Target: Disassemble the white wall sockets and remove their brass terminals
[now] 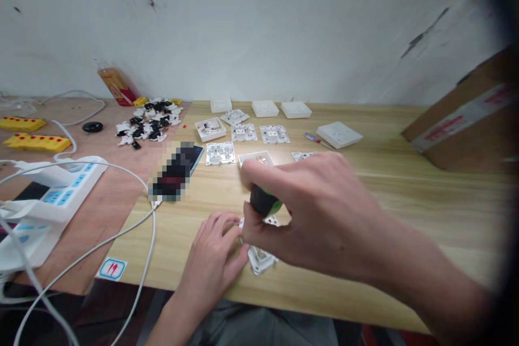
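Screwdriver [263,201] clenched in R hand [320,211] above white wall socket [259,259] at lower center, tip hidden, L hand [214,248] closed on socket's edge, prob. to keep it from shifting.

Left of and just beyond my grip [316,211]: a smartphone [176,170], screen pixelated, flat on the wooden tabletop [385,211]. Further left, on a plywood board [93,216]: a white power strip [57,194] with blue switches, white cables [101,243] looping across the board and table edge, and two yellow strips [36,142] with red dots. Far beyond, to the left: a heap of black and white plastic pieces [146,124] and a tilted plastic bottle [115,84] with orange contents, near the white wall [259,21]. Beyond, to the right: a small screwdriver [318,140]. Far right: a tilted cardboard box [462,113].
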`<state>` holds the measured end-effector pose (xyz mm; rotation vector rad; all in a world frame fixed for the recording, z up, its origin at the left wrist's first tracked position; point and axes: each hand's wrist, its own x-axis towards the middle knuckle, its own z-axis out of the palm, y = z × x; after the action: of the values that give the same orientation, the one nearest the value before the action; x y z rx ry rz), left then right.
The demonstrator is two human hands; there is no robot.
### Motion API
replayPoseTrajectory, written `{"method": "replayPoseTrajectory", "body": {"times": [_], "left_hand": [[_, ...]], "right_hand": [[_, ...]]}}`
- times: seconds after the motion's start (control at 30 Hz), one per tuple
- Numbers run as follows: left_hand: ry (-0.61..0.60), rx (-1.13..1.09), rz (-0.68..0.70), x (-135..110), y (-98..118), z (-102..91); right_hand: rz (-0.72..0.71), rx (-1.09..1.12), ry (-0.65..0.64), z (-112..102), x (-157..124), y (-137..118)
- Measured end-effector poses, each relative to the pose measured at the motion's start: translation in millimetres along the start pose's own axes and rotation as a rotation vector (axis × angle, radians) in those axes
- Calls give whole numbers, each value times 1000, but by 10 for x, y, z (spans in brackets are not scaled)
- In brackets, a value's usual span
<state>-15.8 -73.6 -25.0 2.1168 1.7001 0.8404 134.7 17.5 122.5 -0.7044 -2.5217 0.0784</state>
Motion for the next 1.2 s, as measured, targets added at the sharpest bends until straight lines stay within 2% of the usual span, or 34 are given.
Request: {"method": "replayPoseTrajectory", "body": {"times": [0.17, 0.37, 0.53, 0.7, 0.83, 1.03, 1.2], "left_hand": [[42, 47, 89, 37, 10, -15], [97, 35, 137, 73, 31, -20], [89, 14, 170, 78, -6, -14], [69, 23, 172, 114, -28, -23], [46, 24, 182, 149, -63, -19], [-29, 11, 171, 232, -126, -69], [-56, -125, 194, 346, -102, -198]], "right_hand": [[-7, -96, -79, -74, 44, -31], [-99, 72, -320, -199, 92, 19], [-134, 193, -465, -242, 128, 97], [-106, 197, -385, -235, 134, 128], [-140, 280, -420, -258, 136, 124], [-51, 185, -256, -145, 183, 152], [-45, 226, -204, -62, 205, 203]]}}
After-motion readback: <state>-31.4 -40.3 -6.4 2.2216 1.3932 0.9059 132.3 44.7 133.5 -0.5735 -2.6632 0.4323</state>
